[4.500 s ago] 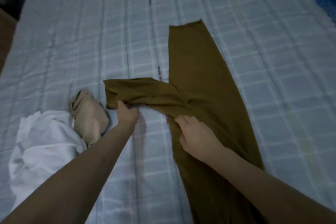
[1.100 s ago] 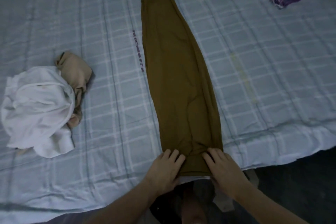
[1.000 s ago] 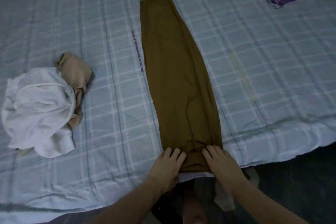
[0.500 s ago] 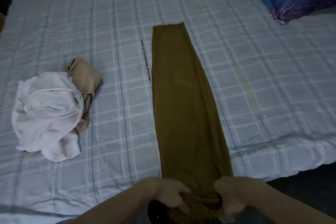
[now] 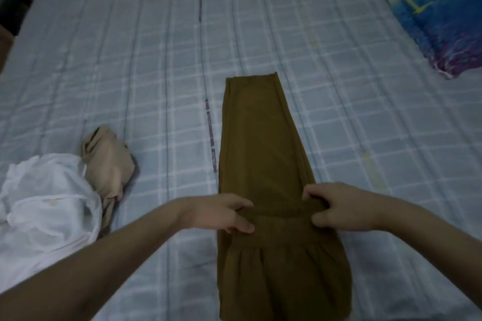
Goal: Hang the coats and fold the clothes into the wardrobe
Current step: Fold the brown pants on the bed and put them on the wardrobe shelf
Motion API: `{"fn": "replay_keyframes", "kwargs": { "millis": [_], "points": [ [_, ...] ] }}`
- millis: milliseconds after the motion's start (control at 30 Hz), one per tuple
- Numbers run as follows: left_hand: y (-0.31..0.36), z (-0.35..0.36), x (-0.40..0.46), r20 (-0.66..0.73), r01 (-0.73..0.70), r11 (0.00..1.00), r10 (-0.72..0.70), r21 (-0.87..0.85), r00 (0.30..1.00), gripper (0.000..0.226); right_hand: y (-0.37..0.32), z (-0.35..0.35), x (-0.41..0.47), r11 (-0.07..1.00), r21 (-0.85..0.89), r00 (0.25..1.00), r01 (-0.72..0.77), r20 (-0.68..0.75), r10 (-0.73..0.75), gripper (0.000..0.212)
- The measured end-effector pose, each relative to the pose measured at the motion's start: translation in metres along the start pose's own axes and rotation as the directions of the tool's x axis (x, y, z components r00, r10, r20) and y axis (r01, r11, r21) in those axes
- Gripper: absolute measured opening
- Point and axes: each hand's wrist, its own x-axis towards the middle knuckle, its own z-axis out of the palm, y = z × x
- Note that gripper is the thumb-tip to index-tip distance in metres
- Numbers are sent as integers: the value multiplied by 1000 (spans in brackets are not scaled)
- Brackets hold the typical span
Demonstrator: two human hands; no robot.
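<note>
A long olive-brown garment [image 5: 260, 143], folded into a narrow strip, lies lengthwise on the bed. Its near end is lifted and carried over the middle of the strip. My left hand [image 5: 221, 215] grips the left corner of that folded edge. My right hand [image 5: 339, 207] pinches its right corner. The doubled part bulges below my hands. A crumpled white garment [image 5: 44, 206] and a beige one [image 5: 109, 164] lie together at the left of the bed.
The bed is covered by a light blue checked sheet [image 5: 365, 101]. A blue and purple patterned pillow [image 5: 443, 23] lies at the far right. A dark gap shows past the bed's far left corner.
My hands took hold of the garment's near end at the bed edge, lifted it and carried it forward over the strip, folding it about in half. The view moved closer over the bed.
</note>
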Motion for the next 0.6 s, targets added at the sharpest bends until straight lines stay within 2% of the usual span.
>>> {"fn": "replay_keyframes", "kwargs": {
  "millis": [133, 233, 300, 400, 500, 567, 600],
  "points": [
    [24, -90, 34, -133, -64, 998, 59, -30, 989, 10, -2, -70, 57, 999, 44, 995, 27, -99, -22, 7],
    [36, -146, 63, -285, -107, 991, 81, -77, 955, 13, -8, -111, 104, 993, 103, 966, 57, -255, -30, 15],
    [38, -176, 84, -402, -118, 987, 64, -112, 913, 17, -13, -134, 136, 987, 142, 929, 81, -371, -23, 17],
    [35, -219, 112, -571, -176, 974, 64, -143, 818, 10, -21, -162, 185, 981, 158, 876, 116, -482, -26, 21],
    [31, -260, 139, -704, -188, 982, 119, -20, 700, 11, -25, -187, 234, 984, 129, 833, 122, -552, -31, 28],
    [24, -283, 157, -761, -41, 979, 183, 202, 623, 20, -25, -201, 267, 998, -10, 824, 67, -564, -61, 36],
    [20, -292, 166, -768, 58, 954, 199, 293, 609, 25, -22, -207, 282, 994, -107, 819, 9, -569, -69, 39]
  ]
}}
